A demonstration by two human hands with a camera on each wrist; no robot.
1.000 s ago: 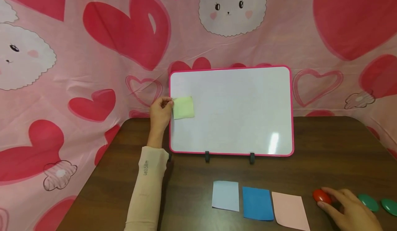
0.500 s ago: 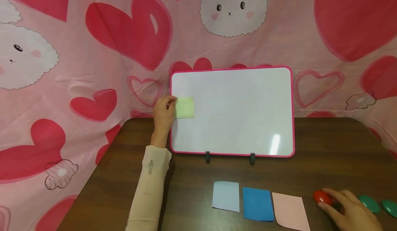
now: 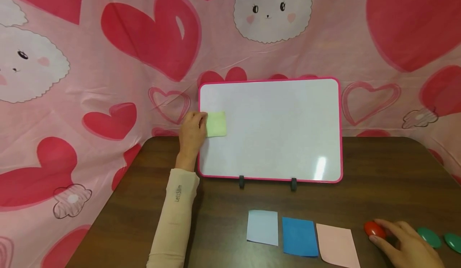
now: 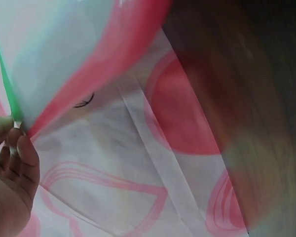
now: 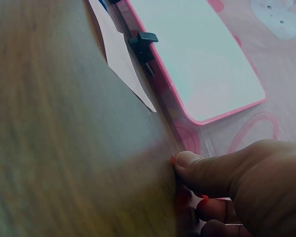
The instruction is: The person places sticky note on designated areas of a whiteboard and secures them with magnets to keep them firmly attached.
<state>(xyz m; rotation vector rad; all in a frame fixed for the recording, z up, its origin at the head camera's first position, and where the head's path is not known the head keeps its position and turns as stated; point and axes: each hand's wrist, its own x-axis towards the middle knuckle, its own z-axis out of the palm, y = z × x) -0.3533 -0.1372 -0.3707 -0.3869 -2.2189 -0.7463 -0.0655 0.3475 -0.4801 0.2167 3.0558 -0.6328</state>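
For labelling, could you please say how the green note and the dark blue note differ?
The green note is pale, the dark blue note vivid. The left hand pinches the green note upright at the whiteboard; the dark blue note lies flat on the table. Both look squarish.

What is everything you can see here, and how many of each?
Whiteboard: one, white with pink rim, standing on the table
Clips: two clearly seen, black, board's bottom edge
Light green note: one, board's left side
Pale blue note: one, table, before the board
Blue note: one, right of the pale one
Pink note: one, right of the blue
Red piece: one, right of the pink note
Green pieces: two, far right
Table: one, dark brown, underneath
Cloth: pink with hearts, behind
Sleeve: one, cream, left arm
Hands: two, left pinching the light green note, right holding the red piece
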